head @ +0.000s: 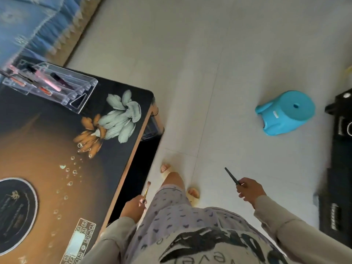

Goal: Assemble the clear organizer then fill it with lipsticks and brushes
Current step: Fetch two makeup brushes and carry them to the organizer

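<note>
- Upper left of frame: clear organizer (pixel 57 86) stands on the far corner of the table (pixel 43 134), whose dark top carries a printed flower pattern. Pink tubes, a dark-handled brush and red-orange pieces lie inside. Blur hides which compartment holds which.
- Lower left: a round ring and a key panel show on the table top.
- Lower centre-left: left hand (pixel 133 206) hangs just off the table's near edge. Its fingers are curled round a gold-handled brush (pixel 146 191), pale pink bristles pointing toward the top of the frame.
- The organizer lies well apart from this hand, up and to the left across the table top.
- Lower centre: patterned shorts, bare legs and pale slippers (pixel 193 193) on the tiled floor.
- Lower centre-right: right hand (pixel 249 191) is held out over the floor and pinches a slim dark brush (pixel 231 176) at its lower end. The shaft slants up and to the left. Its tip is too small to make out.
- Right of centre: blue plastic stool (pixel 283 111) on the floor, well apart from the right hand.
- Right edge: black bags (pixel 341 119).
</note>
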A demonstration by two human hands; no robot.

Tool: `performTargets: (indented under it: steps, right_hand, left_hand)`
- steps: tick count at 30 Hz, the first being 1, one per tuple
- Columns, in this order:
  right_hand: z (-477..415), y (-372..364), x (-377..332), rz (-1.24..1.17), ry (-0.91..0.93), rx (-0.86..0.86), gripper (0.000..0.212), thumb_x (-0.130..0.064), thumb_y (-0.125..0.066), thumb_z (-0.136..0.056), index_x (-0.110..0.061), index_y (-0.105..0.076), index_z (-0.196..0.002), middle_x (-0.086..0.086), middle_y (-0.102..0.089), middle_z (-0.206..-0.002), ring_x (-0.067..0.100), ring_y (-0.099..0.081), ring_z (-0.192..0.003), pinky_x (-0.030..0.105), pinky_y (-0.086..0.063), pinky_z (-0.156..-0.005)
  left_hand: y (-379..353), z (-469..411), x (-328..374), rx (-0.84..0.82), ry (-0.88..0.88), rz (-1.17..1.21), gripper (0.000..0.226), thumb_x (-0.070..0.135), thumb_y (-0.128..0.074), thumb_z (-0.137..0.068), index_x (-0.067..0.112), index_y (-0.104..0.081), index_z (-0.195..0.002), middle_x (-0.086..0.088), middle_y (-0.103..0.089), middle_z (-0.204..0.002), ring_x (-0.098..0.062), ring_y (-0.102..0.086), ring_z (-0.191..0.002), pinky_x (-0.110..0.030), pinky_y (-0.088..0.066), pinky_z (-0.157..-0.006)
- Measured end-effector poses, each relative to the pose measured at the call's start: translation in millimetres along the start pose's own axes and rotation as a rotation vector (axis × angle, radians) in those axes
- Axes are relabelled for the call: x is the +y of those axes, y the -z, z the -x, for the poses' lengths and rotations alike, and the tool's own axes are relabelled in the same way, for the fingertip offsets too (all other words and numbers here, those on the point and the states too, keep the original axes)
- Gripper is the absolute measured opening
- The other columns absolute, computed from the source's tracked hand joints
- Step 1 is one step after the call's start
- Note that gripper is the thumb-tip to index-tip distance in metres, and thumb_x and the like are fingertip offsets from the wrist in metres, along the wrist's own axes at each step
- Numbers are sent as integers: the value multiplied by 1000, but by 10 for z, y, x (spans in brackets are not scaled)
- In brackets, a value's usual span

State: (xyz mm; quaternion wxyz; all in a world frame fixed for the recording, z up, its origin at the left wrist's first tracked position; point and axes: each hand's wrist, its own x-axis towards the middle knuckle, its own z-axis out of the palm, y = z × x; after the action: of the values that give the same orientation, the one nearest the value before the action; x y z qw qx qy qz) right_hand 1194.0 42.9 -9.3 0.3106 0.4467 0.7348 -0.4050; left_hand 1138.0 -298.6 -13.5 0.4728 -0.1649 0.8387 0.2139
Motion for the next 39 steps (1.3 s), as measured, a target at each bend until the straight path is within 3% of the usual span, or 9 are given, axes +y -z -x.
performTargets:
  steps: [4,7,12,16,18,30,34,37,39]
  right_hand:
    - [-289,166,-145,30,-42,-12,5,-4,-51,-88,-7,-55,-87,13,-60,-80,18,-52,-58,26,-41,-58]
    - [-476,302,-339,21,-93,5,6,-4,-51,-88,-7,-56,-87,10,-60,-77,17,-52,-57,25,-41,-57]
    - [-751,547,-804,-28,-165,50,12,-1,-51,-87,0,-60,-95,10,-59,-71,25,-57,-63,24,-41,-53]
    - [-968,697,-1311,204,-147,25,25,-14,-48,-91,-7,-61,-111,12,-64,-116,26,-59,-110,25,-43,-86]
    - [-1085,782,-1546,248,-132,51,28,-19,-44,-93,-9,-59,-115,9,-59,-128,24,-53,-119,23,-39,-90]
    - [-2306,1704,-2893,462,-1,-76,28,-20,-48,-92,-10,-57,-117,11,-60,-125,27,-54,-116,27,-41,-96]
    - [-2714,2124,-3465,612,95,-113,26,-22,-50,-92,-7,-60,-111,12,-62,-122,27,-55,-114,25,-40,-87]
    - [-2931,2264,-3894,746,171,-159,26,-21,-51,-90,-8,-61,-111,11,-63,-120,25,-56,-112,23,-39,-81]
    - [-3033,2289,-4183,815,222,-175,25,-18,-52,-89,-8,-61,-110,11,-64,-119,26,-57,-112,23,-40,-82]
  left_hand:
    - [256,-398,538,-34,-37,-50,19,7,-37,-93,12,-55,-89,-18,-67,-101,-28,-58,-84,-36,-49,-86]
    - [553,-705,998,-50,-77,-130,18,7,-38,-92,14,-55,-92,-16,-67,-108,-28,-60,-90,-28,-45,-80]
    - [1151,-1134,1826,-18,-161,-160,19,4,-38,-90,2,-55,-99,-26,-63,-112,-38,-60,-104,-39,-49,-88]
    - [1560,-1403,2403,35,-237,-288,30,6,-35,-93,4,-54,-116,-23,-62,-117,-36,-58,-109,-38,-47,-93]
    - [1701,-1501,2622,49,-255,-368,32,7,-35,-94,8,-53,-120,-19,-62,-118,-33,-59,-110,-35,-45,-92]
    - [1884,-1898,3322,-2,-73,-257,35,9,-36,-92,13,-51,-123,-15,-62,-122,-31,-58,-112,-33,-45,-90]
    - [1793,-1887,3551,-28,10,-155,26,17,-36,-93,9,-56,-107,-13,-62,-117,-26,-58,-101,-28,-41,-80]
    - [1724,-1861,3712,-21,56,19,18,17,-42,-90,23,-53,-78,-8,-64,-105,-25,-59,-104,-26,-41,-80]
    - [1693,-1860,3806,-1,96,105,13,17,-45,-91,20,-53,-82,-9,-65,-106,-26,-60,-104,-27,-43,-82]
